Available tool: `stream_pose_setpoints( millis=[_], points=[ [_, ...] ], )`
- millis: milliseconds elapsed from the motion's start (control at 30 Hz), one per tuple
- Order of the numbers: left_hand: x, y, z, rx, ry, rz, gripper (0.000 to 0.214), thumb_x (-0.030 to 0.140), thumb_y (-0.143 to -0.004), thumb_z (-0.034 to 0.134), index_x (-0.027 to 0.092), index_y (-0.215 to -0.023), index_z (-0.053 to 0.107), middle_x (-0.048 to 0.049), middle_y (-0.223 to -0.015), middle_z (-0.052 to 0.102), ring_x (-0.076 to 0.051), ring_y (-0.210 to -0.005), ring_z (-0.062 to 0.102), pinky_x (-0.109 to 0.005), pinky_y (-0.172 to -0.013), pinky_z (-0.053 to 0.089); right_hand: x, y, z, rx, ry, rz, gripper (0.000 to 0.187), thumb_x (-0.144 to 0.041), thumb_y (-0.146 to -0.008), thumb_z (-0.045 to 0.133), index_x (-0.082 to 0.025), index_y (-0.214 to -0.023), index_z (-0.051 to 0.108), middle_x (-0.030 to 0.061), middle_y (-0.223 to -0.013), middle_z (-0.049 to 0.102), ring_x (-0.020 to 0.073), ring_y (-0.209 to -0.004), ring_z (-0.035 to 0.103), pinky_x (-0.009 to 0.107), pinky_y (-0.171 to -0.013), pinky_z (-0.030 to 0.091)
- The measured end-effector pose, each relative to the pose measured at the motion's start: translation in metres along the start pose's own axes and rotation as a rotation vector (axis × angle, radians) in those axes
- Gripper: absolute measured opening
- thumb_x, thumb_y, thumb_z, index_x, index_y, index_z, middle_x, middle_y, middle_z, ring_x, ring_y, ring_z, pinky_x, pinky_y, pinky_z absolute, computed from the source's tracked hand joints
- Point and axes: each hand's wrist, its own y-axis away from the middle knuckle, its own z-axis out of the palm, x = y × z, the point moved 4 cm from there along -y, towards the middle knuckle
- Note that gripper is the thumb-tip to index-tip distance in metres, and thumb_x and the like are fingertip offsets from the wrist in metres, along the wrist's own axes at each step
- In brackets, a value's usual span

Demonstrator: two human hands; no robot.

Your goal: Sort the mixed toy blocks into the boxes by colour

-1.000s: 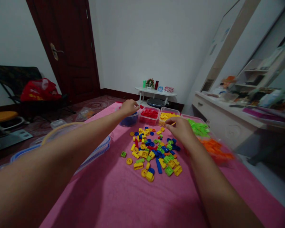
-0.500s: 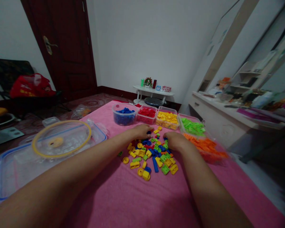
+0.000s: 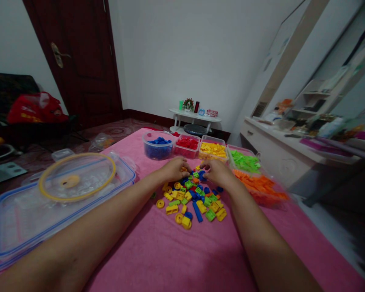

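A loose pile of toy building blocks [image 3: 188, 196] in yellow, green, blue, red and orange lies on the pink cloth [image 3: 170, 259]. My left hand [image 3: 174, 169] is at the far left side of the pile, its fingers curled round a yellow block [image 3: 184, 169]. Opposite it, my right hand [image 3: 218, 172] reaches in from the right with fingers bent against a blue block [image 3: 202, 176]. Green blocks lie between the two hands. Small parts under the fingers are partly hidden.
Behind the pile stand a round tub of blue blocks [image 3: 146, 148] and boxes of red blocks [image 3: 187, 143], yellow blocks [image 3: 213, 150] and green blocks [image 3: 245, 161]. Orange blocks [image 3: 260, 186] fill a box at right. A blue-edged lid [image 3: 24, 227] and a yellow-rimmed round lid [image 3: 112, 170] lie left.
Both hands have shifted slightly left and up. My right hand has moved inward toward my left, over the far part of the pile, and some blocks there have shifted.
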Motion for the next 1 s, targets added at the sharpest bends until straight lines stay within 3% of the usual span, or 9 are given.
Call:
stream_pose_setpoints(
  millis=[100,267,467,700,867,1000],
  points=[
    [0.014,0.001,-0.012,0.105,-0.125,0.024,0.025,0.028,-0.072,0.062,0.021,-0.093,0.073,-0.0080,-0.108,0.066,-0.021,-0.102,0.056,-0.029,-0.090,0.039,-0.004,0.001,0.000,0.021,0.028,-0.016,0.040,-0.008,-0.070,0.055,-0.027,-0.103,0.068,0.0032,-0.098,0.069,0.0166,-0.088,0.062,0.024,-0.073,0.042],
    [0.034,0.002,-0.009,-0.074,-0.232,-0.039,0.027,0.027,-0.073,0.056,0.022,-0.093,0.074,-0.0071,-0.084,0.072,-0.018,-0.076,0.062,-0.026,-0.068,0.042,-0.026,0.004,0.011,0.013,0.065,-0.112,0.034,-0.013,-0.074,0.053,-0.026,-0.100,0.069,0.0042,-0.104,0.068,0.0198,-0.097,0.060,0.026,-0.077,0.042],
    [0.037,0.004,-0.001,-0.096,-0.297,-0.044,0.030,0.022,-0.067,0.056,0.023,-0.092,0.073,-0.0095,-0.087,0.072,-0.023,-0.081,0.063,-0.027,-0.066,0.042,-0.031,0.008,0.025,-0.009,0.137,-0.086,0.029,-0.016,-0.074,0.053,-0.023,-0.098,0.068,0.0070,-0.101,0.068,0.0204,-0.096,0.060,0.026,-0.075,0.042],
    [0.030,0.002,-0.001,-0.048,-0.113,-0.051,0.034,0.016,-0.063,0.054,0.024,-0.090,0.074,-0.0040,-0.081,0.072,-0.017,-0.073,0.062,-0.024,-0.066,0.042,-0.021,0.008,-0.002,0.016,0.072,-0.007,0.028,-0.026,-0.075,0.056,-0.025,-0.099,0.070,0.0061,-0.096,0.069,0.0197,-0.089,0.062,0.027,-0.072,0.042],
    [0.019,0.000,-0.036,-0.017,0.206,-0.197,0.035,0.016,-0.063,0.050,0.012,-0.089,0.072,-0.0040,-0.077,0.070,-0.013,-0.065,0.059,-0.020,-0.058,0.042,-0.037,0.021,-0.018,-0.196,-0.069,-0.214,0.031,-0.023,-0.073,0.056,-0.027,-0.100,0.071,0.0012,-0.081,0.071,0.0148,-0.071,0.062,0.022,-0.064,0.042],
    [0.011,0.005,-0.045,-0.174,0.199,-0.253,0.029,0.016,-0.061,0.049,0.012,-0.077,0.072,-0.0022,-0.065,0.066,-0.012,-0.056,0.054,-0.019,-0.052,0.039,-0.055,0.032,-0.009,-0.327,-0.031,-0.334,0.037,-0.015,-0.066,0.058,-0.025,-0.099,0.071,0.0020,-0.093,0.070,0.0150,-0.076,0.062,0.021,-0.064,0.043]
  ],
)
